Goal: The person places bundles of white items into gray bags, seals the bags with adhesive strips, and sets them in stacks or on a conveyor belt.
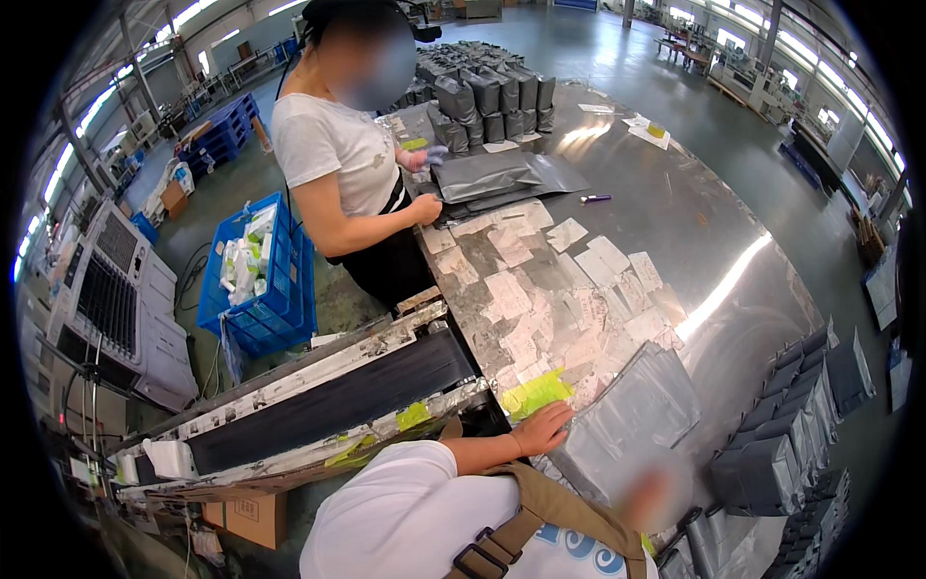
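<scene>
My left hand (pixel 545 427) lies flat with its fingers stretched out, at the left edge of a pile of flat grey plastic bags (pixel 641 400). Just beyond it, a yellow-green patch (pixel 536 393) sticks to the metal table (pixel 743 347). My right hand (pixel 654 497) shows only as a smeared patch over the near side of the bags, its fingers not readable. Packed grey bags (pixel 762 473) stand in rows to the right, and more grey packages (pixel 690 540) lie close to my body.
Across the table, a co-worker (pixel 338 164) handles grey bags (pixel 502 179); packed bags (pixel 492 96) are stacked behind. Paper scraps (pixel 540 289) cover the table's middle near a purple pen (pixel 596 198). Left are a conveyor (pixel 328 396) carrying a white package (pixel 170 458) and a blue crate (pixel 256 323).
</scene>
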The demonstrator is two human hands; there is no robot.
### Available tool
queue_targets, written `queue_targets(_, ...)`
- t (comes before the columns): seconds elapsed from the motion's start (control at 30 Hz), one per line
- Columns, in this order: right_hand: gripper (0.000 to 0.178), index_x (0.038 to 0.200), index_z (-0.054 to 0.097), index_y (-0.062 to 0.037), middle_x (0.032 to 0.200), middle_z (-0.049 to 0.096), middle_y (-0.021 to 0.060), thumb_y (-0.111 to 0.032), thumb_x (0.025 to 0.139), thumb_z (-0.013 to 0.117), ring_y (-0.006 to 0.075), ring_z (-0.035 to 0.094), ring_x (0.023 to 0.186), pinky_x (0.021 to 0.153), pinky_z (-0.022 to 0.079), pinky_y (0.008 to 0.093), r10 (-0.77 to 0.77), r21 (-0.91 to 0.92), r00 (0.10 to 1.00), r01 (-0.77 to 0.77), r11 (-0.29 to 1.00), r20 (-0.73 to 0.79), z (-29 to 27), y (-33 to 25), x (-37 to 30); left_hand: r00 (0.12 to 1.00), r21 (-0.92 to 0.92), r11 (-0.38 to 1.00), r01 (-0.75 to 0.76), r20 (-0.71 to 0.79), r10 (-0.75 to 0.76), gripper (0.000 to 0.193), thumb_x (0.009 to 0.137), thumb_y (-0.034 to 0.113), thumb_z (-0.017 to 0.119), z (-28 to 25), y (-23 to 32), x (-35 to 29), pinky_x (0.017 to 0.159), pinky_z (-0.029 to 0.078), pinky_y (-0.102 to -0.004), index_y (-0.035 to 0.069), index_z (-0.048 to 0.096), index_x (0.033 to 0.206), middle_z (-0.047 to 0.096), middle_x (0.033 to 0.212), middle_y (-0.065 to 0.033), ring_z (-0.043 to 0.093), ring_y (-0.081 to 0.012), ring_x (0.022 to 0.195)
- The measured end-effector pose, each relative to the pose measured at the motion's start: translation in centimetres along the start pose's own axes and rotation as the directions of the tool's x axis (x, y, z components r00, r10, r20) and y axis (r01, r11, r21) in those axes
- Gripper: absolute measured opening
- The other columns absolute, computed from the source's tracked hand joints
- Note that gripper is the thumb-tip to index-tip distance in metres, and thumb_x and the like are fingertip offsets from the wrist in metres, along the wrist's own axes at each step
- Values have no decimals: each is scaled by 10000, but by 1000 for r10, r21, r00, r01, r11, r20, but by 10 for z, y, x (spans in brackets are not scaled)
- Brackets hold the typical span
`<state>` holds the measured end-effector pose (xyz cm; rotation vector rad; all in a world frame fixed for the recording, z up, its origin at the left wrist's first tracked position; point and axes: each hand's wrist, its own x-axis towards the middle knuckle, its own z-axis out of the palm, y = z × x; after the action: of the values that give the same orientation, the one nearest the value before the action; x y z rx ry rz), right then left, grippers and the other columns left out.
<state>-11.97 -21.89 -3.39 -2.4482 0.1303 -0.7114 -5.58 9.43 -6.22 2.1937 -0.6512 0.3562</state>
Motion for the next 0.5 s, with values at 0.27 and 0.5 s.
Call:
queue_targets(0.27, 152, 953, 579, 2, 937, 547, 153, -38, 808, 556, 330, 514, 909, 820, 419, 407, 2, -2, 1000, -2, 1000, 5, -2, -6, 2, 1000, 1, 1000, 11, 6, -11, 479, 852, 165, 594, -1, 0, 0, 1049, 365, -423, -11, 477, 1282, 496, 1275, -200, 450, -362, 1220)
queue_targets(0.5, 148, 951, 579, -1, 937, 546, 151, -36, 808, 558, 328, 514, 906, 818, 419, 405, -2, -9, 1000, 2, 1000, -4, -1, -4, 2, 1000, -2, 1000, 15, 9, -15, 470, 849, 158, 600, -4, 3, 2, 1043, 374, -421, -12, 485, 1271, 498, 1271, -197, 454, -361, 1219)
